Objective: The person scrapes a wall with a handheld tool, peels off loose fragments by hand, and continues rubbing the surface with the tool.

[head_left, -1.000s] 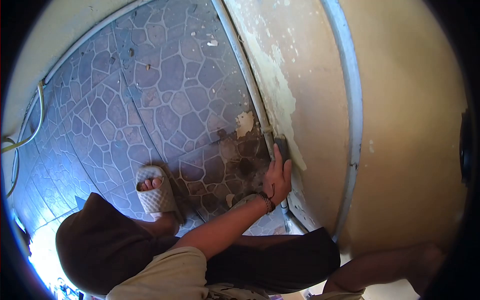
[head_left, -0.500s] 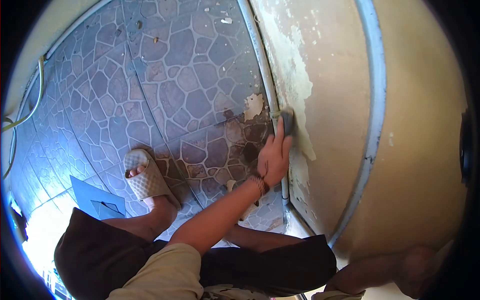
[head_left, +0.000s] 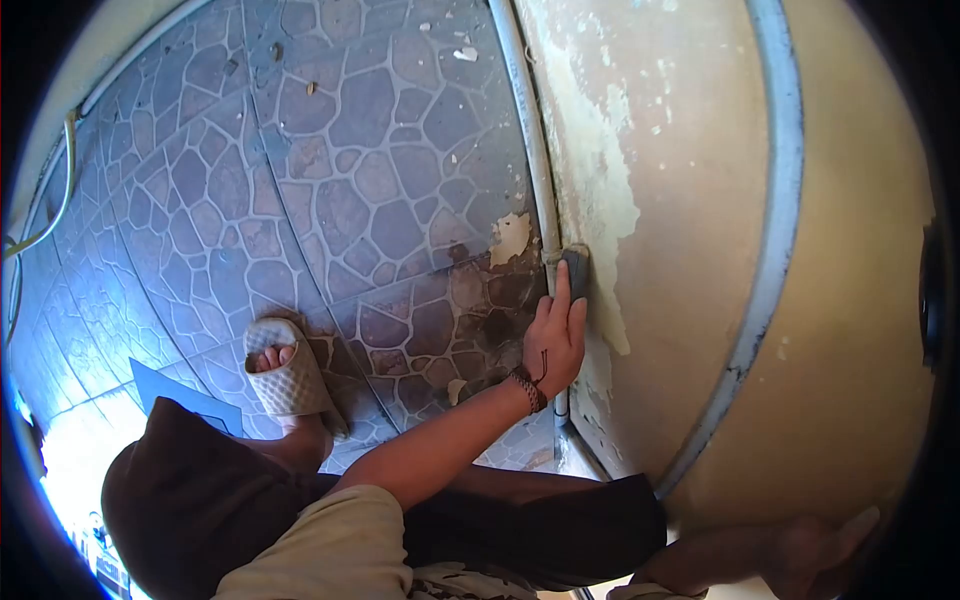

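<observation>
My left hand [head_left: 556, 335] is closed around a dark grey brush [head_left: 574, 275] that is pale along its far edge. The index finger lies stretched along the brush. It is held at the foot of the yellowish wall [head_left: 690, 220], right beside a pale pipe [head_left: 540, 180] that runs along the floor's edge. Paint is peeling off the lower wall around it. My right hand [head_left: 832, 545] is at the lower right, in shadow near the wall. One digit sticks out, but its other fingers are too dark to make out.
Stone-patterned tiles [head_left: 370, 190] have a wet dark patch and a pale paint flake [head_left: 512, 240] near the pipe. My sandalled foot [head_left: 285, 370] stands left, beside a flat blue-grey sheet [head_left: 180, 395]. A second pipe [head_left: 780, 160] curves along the wall; a hose [head_left: 65, 190] hangs at far left.
My left hand and the brush have shifted slightly down in the view, still along the wall's foot. The view itself has moved a little. At the lower right, one digit of my right hand shows more plainly.
</observation>
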`<state>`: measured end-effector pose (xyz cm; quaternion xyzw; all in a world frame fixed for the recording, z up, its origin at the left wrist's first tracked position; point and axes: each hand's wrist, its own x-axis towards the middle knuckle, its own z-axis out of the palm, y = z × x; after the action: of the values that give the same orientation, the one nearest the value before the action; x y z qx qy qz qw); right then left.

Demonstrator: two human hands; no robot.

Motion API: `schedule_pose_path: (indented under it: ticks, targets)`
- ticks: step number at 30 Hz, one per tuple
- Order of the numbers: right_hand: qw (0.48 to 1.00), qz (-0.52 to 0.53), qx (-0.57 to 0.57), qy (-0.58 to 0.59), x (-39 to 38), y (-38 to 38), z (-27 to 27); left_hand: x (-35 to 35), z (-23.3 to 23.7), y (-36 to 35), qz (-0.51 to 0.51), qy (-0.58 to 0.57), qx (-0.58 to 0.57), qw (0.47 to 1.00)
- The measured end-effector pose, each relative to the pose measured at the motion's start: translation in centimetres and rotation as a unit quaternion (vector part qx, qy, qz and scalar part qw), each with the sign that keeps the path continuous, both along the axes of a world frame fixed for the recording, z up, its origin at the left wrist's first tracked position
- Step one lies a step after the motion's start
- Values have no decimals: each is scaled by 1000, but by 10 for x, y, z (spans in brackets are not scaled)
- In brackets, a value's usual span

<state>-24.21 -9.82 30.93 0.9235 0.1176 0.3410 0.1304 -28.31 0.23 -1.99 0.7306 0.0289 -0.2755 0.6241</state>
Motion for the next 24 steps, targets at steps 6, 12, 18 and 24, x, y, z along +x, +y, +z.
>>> schedule_pose_path:
  ticks: [6,12,18,24]
  targets:
    - [996,45,52,49,2,-4,-4,57,-28,-13,38,-47,-7,998]
    - [999,8,-4,44,-6,-1,-5,66,-18,3,1,10,-28,1000]
    - [979,-51,-193,-44,-36,-21,4,34,-14,0,-6,-61,13,998]
    - [906,-97,-410,-44,-44,-25,20,92,-38,18,-78,-132,56,987]
